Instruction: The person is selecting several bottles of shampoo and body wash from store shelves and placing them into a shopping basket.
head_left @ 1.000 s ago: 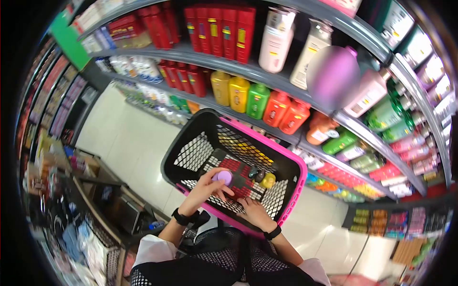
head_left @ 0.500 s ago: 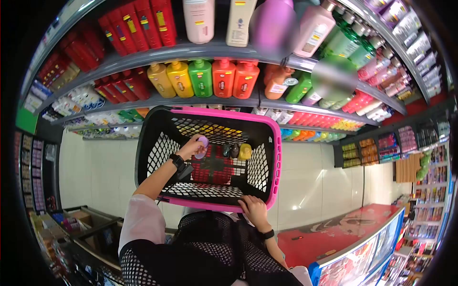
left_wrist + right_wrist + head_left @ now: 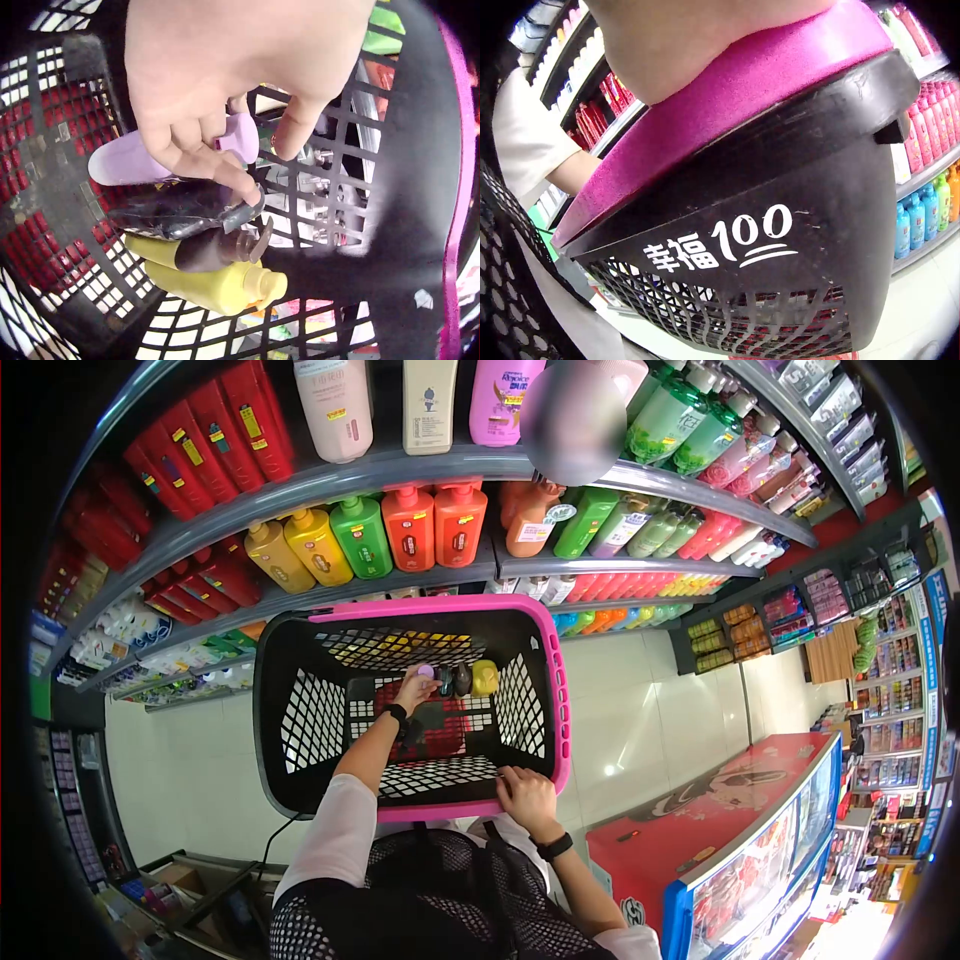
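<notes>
My left hand (image 3: 240, 67) reaches down into a black shopping basket (image 3: 275, 760) with a pink rim, its fingers curled over a lilac bottle (image 3: 124, 159). The thumb stands away from the bottle's cap, and one fingertip touches the top of a dark bottle (image 3: 172, 210) beside it. A yellow bottle with a brown pump (image 3: 206, 251) and a yellow pump bottle (image 3: 206, 285) lie alongside in the same row. My right hand (image 3: 528, 798) grips the basket's near rim close to the right corner, its palm on the pink edge in the right wrist view.
Shelves (image 3: 400, 472) of shampoo bottles curve across the front, just beyond the basket. Orange pump bottles (image 3: 408, 525) stand near its far rim. A red chest freezer (image 3: 700, 790) is at the right. Dark open shelving (image 3: 190, 900) stands at lower left.
My left hand has carried the lilac bottle rightward inside the basket, to the row of bottles. The right hand moved from inside the basket to its near rim. The head view shifted right.
</notes>
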{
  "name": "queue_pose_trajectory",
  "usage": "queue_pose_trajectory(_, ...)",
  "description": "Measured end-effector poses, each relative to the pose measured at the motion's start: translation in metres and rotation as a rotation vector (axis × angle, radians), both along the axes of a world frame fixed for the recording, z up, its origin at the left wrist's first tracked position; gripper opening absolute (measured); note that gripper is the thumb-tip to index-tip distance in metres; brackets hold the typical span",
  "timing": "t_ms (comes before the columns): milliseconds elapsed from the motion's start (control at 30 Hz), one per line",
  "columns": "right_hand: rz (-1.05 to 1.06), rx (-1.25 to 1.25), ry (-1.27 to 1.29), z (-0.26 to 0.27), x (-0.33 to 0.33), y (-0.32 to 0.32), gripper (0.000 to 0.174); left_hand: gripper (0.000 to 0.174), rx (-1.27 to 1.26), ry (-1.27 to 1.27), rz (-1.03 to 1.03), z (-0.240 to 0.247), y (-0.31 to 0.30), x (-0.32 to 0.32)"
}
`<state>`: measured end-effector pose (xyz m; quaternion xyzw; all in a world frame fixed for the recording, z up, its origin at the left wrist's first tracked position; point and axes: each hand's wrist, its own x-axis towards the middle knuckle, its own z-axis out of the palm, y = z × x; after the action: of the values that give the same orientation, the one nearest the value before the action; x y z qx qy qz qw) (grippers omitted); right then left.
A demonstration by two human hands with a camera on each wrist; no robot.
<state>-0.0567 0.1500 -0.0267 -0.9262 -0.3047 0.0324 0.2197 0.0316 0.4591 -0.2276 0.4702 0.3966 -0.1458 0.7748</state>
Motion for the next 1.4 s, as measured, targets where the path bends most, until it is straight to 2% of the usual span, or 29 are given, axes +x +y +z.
queue_pose_trajectory(67, -0.004, 0.001, 0.018, 0.002, 0.0, -0.001, 0.012, 0.065, -0.044, -0.083, 0.032, -0.005, 0.002, 0.001)
queue_pose_trajectory(133, 0.012, -0.026, 0.033, 0.002, -0.001, -0.003, 0.011, 0.062, -0.094, -0.116, 0.038, -0.007, 0.009, 0.006)
queue_pose_trajectory(233, 0.008, -0.023, 0.013, 0.003, 0.001, -0.004, 0.011, 0.045, -0.128, -0.159, 0.056, -0.009, 0.008, 0.007)
queue_pose_trajectory(367, -0.001, -0.01, -0.004, 0.002, 0.001, -0.002, 0.01, 0.043, -0.201, -0.19, 0.151, -0.015, -0.003, -0.002)
queue_pose_trajectory(467, -0.022, -0.003, 0.003, 0.001, -0.001, -0.002, 0.01, 0.036, -0.178, -0.179, 0.223, -0.019, -0.014, -0.011)
queue_pose_trajectory(533, -0.033, 0.008, 0.018, 0.0, -0.002, -0.004, 0.01, 0.035, -0.048, -0.176, 0.199, -0.022, -0.023, -0.019)
queue_pose_trajectory(700, -0.066, -0.007, 0.043, 0.0, 0.003, -0.01, 0.012, 0.033, 0.055, -0.138, 0.363, -0.039, -0.045, -0.009)
queue_pose_trajectory(867, -0.075, 0.028, 0.028, -0.005, 0.01, -0.004, 0.014, 0.036, 0.189, -0.218, 0.329, -0.063, -0.038, -0.002)
queue_pose_trajectory(933, -0.08, 0.016, -0.002, -0.01, 0.015, 0.001, 0.012, 0.039, 0.342, -0.223, 0.341, -0.07, -0.031, 0.004)
queue_pose_trajectory(1000, -0.046, 0.073, -0.026, -0.018, 0.012, 0.003, 0.013, 0.038, 0.145, -0.039, 0.36, -0.075, -0.015, -0.014)
queue_pose_trajectory(1067, -0.041, 0.037, -0.048, -0.015, 0.029, 0.003, 0.014, 0.032, 0.097, -0.003, 0.372, -0.102, 0.004, 0.009)
queue_pose_trajectory(1133, 0.002, 0.074, -0.063, -0.021, 0.022, 0.002, 0.015, 0.025, -0.15, 0.023, 0.288, -0.09, 0.012, -0.015)
queue_pose_trajectory(1200, 0.016, 0.156, -0.069, -0.018, 0.022, 0.004, 0.016, 0.024, -0.245, 0.127, 0.276, -0.075, 0.018, -0.019)
queue_pose_trajectory(1233, 0.039, 0.179, -0.073, -0.019, 0.021, 0.006, 0.016, 0.023, -0.25, 0.088, 0.226, -0.069, 0.022, -0.025)
queue_pose_trajectory(1300, 0.09, 0.154, -0.034, -0.018, 0.022, 0.006, 0.016, 0.022, -0.194, 0.112, 0.254, -0.058, 0.023, -0.027)
queue_pose_trajectory(1367, 0.174, 0.196, 0.043, -0.018, 0.026, 0.009, 0.015, 0.023, -0.112, 0.055, 0.255, -0.028, 0.027, -0.024)
queue_pose_trajectory(1400, 0.183, 0.211, 0.029, -0.017, 0.028, 0.003, 0.015, 0.023, 0.022, 0.005, 0.23, 0.0, 0.014, -0.022)
